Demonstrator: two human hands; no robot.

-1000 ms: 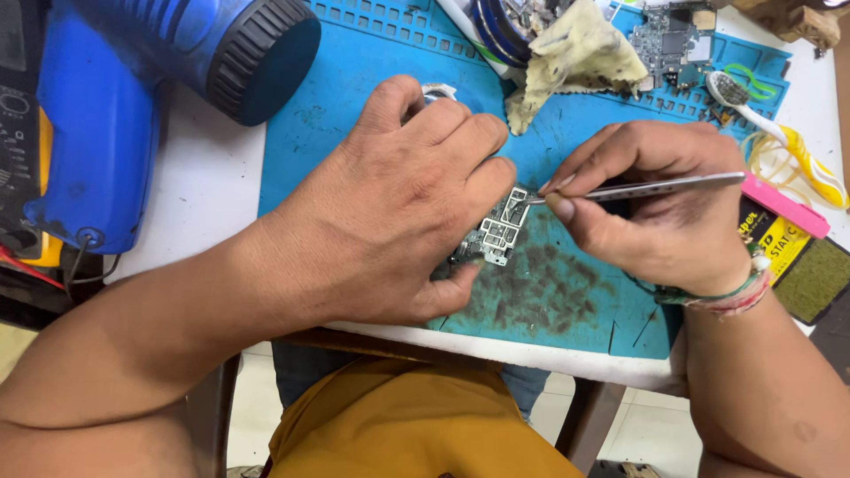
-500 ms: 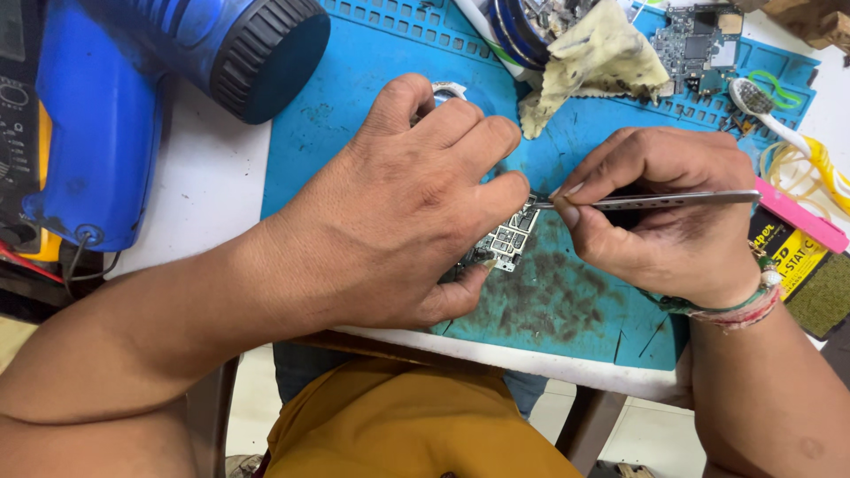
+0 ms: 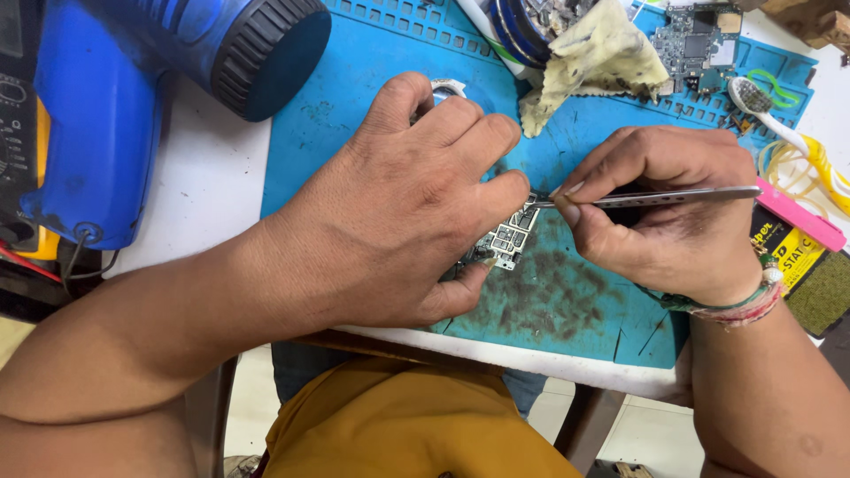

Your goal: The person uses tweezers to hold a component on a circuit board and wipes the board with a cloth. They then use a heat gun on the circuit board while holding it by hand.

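Tweezers (image 3: pixel 655 198) in right hand's (image 3: pixel 660 217) clenched grip, tip on small circuit board (image 3: pixel 507 237) under left hand's (image 3: pixel 398 212) pinch.

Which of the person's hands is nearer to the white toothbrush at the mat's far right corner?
Right. The right hand, holding metal tweezers, sits just below and left of the toothbrush. The left hand lies farther left, pinning the small circuit board.

White desk (image 3: pixel 204 186) carries a blue work mat (image 3: pixel 372 97), smudged dark near its front edge. Blue heat gun (image 3: pixel 133 97) lies at left, partly on the mat, a yellow-edged meter (image 3: pixel 18 150) beside it. At right: pink strip (image 3: pixel 801 215), yellow packet (image 3: pixel 792 252), white toothbrush (image 3: pixel 770 111).
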